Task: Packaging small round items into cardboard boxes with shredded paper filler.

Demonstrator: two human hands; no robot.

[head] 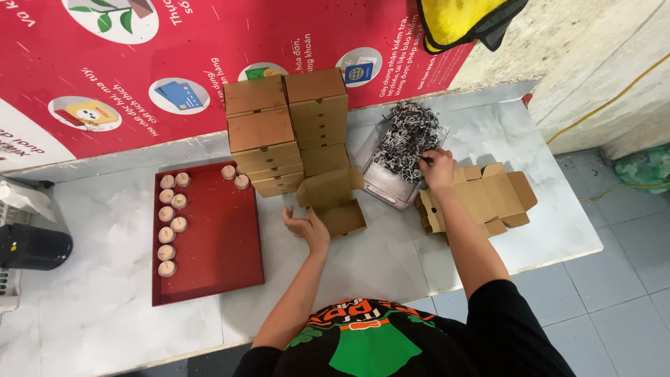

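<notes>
My right hand [437,169] reaches into a clear bin [382,183] of black and white shredded paper [408,136], its fingers pinching some of the shreds. My left hand [305,227] hovers with fingers apart just left of an open small cardboard box [336,204] on the table, holding nothing. Behind that box stand two stacks of closed cardboard boxes [286,129]. A pile of flat unfolded boxes [485,199] lies under my right forearm.
A red tray [216,237] on the left carries several small round candles [167,223] along its left and top edges. A black cylinder [31,246] sits at the far left. The white table's edge [544,255] runs at the right, with tiled floor beyond.
</notes>
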